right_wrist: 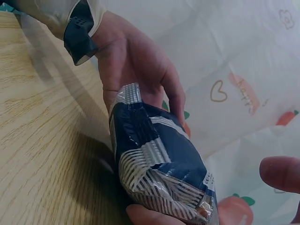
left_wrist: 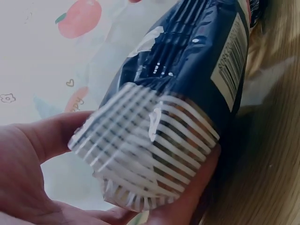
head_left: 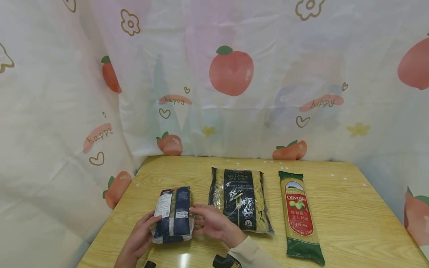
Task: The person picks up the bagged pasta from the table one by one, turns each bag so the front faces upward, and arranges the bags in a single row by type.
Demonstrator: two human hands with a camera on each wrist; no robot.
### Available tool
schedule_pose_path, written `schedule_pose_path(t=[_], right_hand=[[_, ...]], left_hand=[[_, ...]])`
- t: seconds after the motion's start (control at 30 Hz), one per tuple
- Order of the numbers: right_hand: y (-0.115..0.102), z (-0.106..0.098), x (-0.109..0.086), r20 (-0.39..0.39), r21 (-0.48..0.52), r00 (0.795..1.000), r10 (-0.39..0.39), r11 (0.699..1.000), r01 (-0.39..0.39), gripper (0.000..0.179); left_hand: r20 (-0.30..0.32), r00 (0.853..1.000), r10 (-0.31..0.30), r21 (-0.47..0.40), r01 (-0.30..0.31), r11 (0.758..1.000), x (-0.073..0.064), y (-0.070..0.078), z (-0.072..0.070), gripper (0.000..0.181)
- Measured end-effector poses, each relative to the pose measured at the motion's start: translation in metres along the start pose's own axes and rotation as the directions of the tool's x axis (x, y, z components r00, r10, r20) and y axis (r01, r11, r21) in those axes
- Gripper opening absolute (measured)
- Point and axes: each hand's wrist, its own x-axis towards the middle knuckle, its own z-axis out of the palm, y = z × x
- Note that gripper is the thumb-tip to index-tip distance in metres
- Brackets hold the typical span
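A small dark blue pasta bag point(head_left: 180, 217) with white labels and striped ends is raised a little off the table. My left hand point(head_left: 142, 233) grips its left side, thumb on top and fingers beneath, as the left wrist view shows with the bag's striped end point(left_wrist: 140, 150) close up. At the bag's right edge is my right hand point(head_left: 216, 225). In the right wrist view its thumb point(right_wrist: 283, 173) stands apart from the bag, while a finger point(right_wrist: 147, 216) touches the lower side. The right palm is hidden there.
Behind my right hand lies a large clear-and-black penne bag point(head_left: 239, 201). Further right lies a long spaghetti packet point(head_left: 299, 217) with green ends and a red label. A fruit-printed curtain point(head_left: 231, 123) encloses the wooden table point(head_left: 352, 223) at the back and sides.
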Motion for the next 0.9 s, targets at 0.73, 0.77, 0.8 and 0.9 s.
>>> schedule_pose_path(t=[0.73, 0.77, 0.8, 0.9], right_hand=[[0.017, 0.006, 0.010, -0.052, 0.002, 0.999, 0.004, 1.000, -0.004, 0.079], [0.018, 0.006, 0.010, -0.051, 0.004, 0.999, -0.003, 1.000, 0.003, 0.079], [0.019, 0.006, 0.010, -0.049, 0.006, 0.999, -0.008, 1.000, 0.008, 0.077], [0.020, 0.005, 0.009, -0.047, 0.004, 0.999, -0.027, 1.000, 0.027, 0.075]], left_hand=[[-0.138, 0.990, -0.002, -0.051, -0.005, 0.999, -0.001, -0.002, 0.010, 0.070], [-0.136, 0.991, -0.005, -0.044, 0.000, 0.999, 0.000, -0.003, 0.010, 0.069], [-0.134, 0.991, -0.009, -0.036, 0.004, 0.999, 0.000, -0.003, 0.009, 0.069], [-0.118, 0.993, -0.015, -0.027, 0.011, 1.000, 0.000, -0.003, 0.007, 0.069]])
